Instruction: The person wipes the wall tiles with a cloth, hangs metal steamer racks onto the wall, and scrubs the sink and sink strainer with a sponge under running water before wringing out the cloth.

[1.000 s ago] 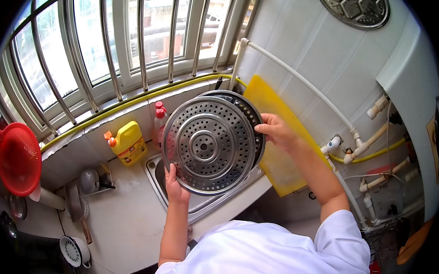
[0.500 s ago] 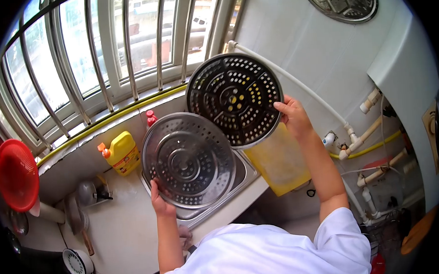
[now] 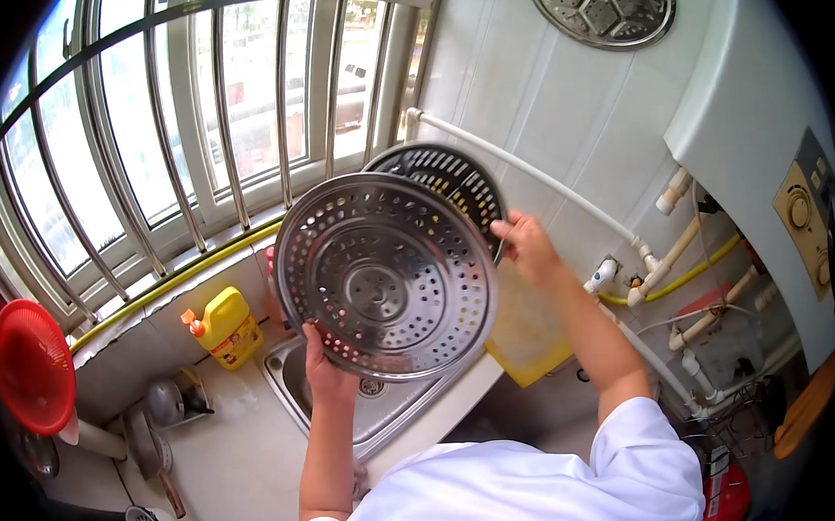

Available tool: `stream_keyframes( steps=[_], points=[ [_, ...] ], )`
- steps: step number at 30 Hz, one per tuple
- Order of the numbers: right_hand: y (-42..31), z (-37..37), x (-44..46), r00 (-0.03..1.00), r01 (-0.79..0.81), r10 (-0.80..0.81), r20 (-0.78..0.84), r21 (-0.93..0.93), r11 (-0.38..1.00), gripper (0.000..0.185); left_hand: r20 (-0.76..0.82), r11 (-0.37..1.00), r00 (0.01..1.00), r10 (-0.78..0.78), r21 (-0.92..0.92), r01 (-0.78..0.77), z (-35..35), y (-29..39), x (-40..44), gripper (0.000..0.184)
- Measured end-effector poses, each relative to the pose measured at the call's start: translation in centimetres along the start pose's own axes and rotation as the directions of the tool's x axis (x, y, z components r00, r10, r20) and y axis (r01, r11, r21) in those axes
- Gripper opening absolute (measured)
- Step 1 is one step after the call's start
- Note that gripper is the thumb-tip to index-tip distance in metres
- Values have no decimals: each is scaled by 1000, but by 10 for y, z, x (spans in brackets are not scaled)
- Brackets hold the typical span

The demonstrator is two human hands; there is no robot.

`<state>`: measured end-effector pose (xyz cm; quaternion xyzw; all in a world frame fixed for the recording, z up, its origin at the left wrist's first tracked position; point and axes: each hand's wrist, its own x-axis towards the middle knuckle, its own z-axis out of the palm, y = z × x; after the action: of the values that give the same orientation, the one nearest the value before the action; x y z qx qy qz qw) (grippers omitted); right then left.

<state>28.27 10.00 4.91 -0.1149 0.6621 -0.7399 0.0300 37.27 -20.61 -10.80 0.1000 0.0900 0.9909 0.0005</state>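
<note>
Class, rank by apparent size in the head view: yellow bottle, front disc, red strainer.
1. front disc
2. red strainer
3. yellow bottle
Nearness may make the front disc look larger.

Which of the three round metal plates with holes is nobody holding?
The honeycomb-patterned plate high on the white wall. The left hand holds the shiny front plate, and the right hand holds the darker plate behind it.

No text is readable — the label [image 3: 238, 343] on the yellow jug [image 3: 223, 315] is too small.
</note>
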Motion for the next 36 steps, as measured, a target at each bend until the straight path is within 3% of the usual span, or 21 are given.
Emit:
stream_keyframes(
  steps=[3, 5, 7, 9, 11, 13, 14, 19, 23, 26, 27, 30, 31, 33, 35, 36],
  points=[
    [6, 18, -16, 977, -10, -3, 215, 59, 998, 25, -21, 999, 999, -25, -31, 25, 12, -14, 22, 35],
    [6, 39, -24, 971, 101, -117, 208, 87, 991, 30, -76, 1000, 997, -4, 0, 4, -5, -20, 26, 33],
    [6, 36, -28, 955, 198, -219, 201, 116, 973, 35, -19, 998, 999, -26, 61, 27, 12, -21, 24, 31],
    [5, 30, -25, 966, 29, -32, 258, 14, 999, 42, -86, 995, 996, -6, 100, 14, -3, -23, 23, 40],
    [-1, 44, -31, 969, 88, -95, 229, 39, 995, 41, -55, 996, 998, -8, 88, 13, 2, -24, 18, 42],
    [4, 50, -26, 940, 336, -330, 81, -64, 940, 42, -130, 996, 991, 25, 88, -13, 16, -20, 14, 33],
    [4, 47, -28, 931, 349, -364, -4, -279, 895, 27, -131, 994, 990, 51, 99, -38, 17, -20, 14, 36],
    [4, 40, -29, 843, 476, -538, -12, -449, 756, 31, -75, 957, 978, 192, 234, -170, 31, -10, 7, 39],
    [-24, 48, -38, 879, 476, -468, 96, -264, 839, 32, -55, 944, 973, 224, 262, -202, 31, 3, 3, 40],
    [-35, 53, -39, 945, 159, -23, 327, -395, 905, 28, -64, 940, 971, 232, 271, -207, 26, 9, 2, 40],
    [-38, 53, -39, 945, 162, -27, 326, -396, 904, 28, -54, 934, 972, 227, 294, -202, 23, 10, 2, 40],
    [-56, 61, -40, 934, 79, 181, 307, -673, 735, 30, -32, 924, 975, 221, 327, -199, 19, 11, 0, 41],
    [-53, 58, -36, 935, 81, 179, 307, -675, 734, 30, -29, 924, 975, 222, 326, -201, 8, 10, -1, 41],
    [-43, 47, -24, 917, 185, 6, 398, -440, 879, 28, -53, 838, 948, 314, 485, -251, -21, 7, 0, 45],
    [-58, 36, -17, 911, 275, -87, 403, -438, 856, 26, 9, 849, 939, 345, 424, -316, 15, 9, -8, 50],
    [-68, 29, -14, 944, 262, -144, 297, -408, 875, 22, -26, 815, 924, 381, 482, -323, 13, 13, -10, 52]
  ],
)
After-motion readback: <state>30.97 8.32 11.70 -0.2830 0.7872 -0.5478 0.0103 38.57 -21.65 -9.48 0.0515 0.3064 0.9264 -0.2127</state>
